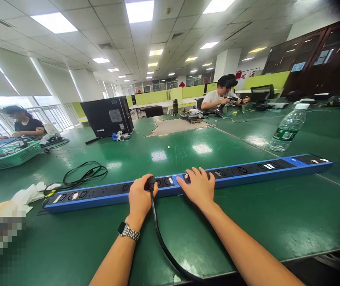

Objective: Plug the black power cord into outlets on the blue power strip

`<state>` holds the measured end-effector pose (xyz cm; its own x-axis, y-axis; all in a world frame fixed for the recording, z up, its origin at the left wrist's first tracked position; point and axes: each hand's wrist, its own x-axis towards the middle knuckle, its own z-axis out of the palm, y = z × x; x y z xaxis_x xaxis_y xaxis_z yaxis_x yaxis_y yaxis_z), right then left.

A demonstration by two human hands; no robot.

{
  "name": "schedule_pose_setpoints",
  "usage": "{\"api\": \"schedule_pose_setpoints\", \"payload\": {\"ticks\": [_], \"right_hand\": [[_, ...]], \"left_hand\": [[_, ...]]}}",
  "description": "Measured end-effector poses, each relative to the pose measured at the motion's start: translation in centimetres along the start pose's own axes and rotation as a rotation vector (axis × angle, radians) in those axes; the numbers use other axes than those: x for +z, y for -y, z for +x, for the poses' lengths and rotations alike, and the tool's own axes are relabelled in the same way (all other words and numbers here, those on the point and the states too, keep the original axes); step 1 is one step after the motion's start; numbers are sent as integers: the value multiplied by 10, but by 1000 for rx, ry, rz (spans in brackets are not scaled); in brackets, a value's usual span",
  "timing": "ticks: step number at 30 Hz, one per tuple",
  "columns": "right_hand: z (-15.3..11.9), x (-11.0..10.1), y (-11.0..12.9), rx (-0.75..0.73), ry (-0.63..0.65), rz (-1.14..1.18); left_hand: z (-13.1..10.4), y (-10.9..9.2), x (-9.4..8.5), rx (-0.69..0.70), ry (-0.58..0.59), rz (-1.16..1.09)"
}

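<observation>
A long blue power strip [104,200] with a black socket face lies across the green table. Near its middle, my left hand [139,196] grips a black power plug [151,182] at one of the sockets; whether the plug is fully seated I cannot tell. From the plug, a thick black cable [161,242] curves down to the table's front edge. My right hand [200,186] rests on the strip just right of the plug, its fingers spread over the top face. Some sockets are hidden under both hands.
Beyond the strip's right half stands a clear water bottle [287,129]. A black computer case [108,117] sits at the back left, near a coiled black cable [86,174]. A green basket [12,157] is at far left. Two people work across the table.
</observation>
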<state>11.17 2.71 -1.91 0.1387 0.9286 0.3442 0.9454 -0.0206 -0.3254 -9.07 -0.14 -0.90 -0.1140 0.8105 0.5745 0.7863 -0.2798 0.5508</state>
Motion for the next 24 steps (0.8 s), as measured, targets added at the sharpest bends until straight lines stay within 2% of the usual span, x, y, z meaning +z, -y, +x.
{"api": "schedule_pose_setpoints", "payload": {"ticks": [7,11,19,24], "right_hand": [[-1,-3,2,5,5,-4],[-1,-1,3,10,-1,-4],[0,2,3,11,-3,-15],[-1,2,3,9,-4,-26]], "left_hand": [[4,1,1,7,68,-13],[4,1,4,2,70,22],[0,-6,11,74,49,85],[4,-13,5,63,68,123]]}}
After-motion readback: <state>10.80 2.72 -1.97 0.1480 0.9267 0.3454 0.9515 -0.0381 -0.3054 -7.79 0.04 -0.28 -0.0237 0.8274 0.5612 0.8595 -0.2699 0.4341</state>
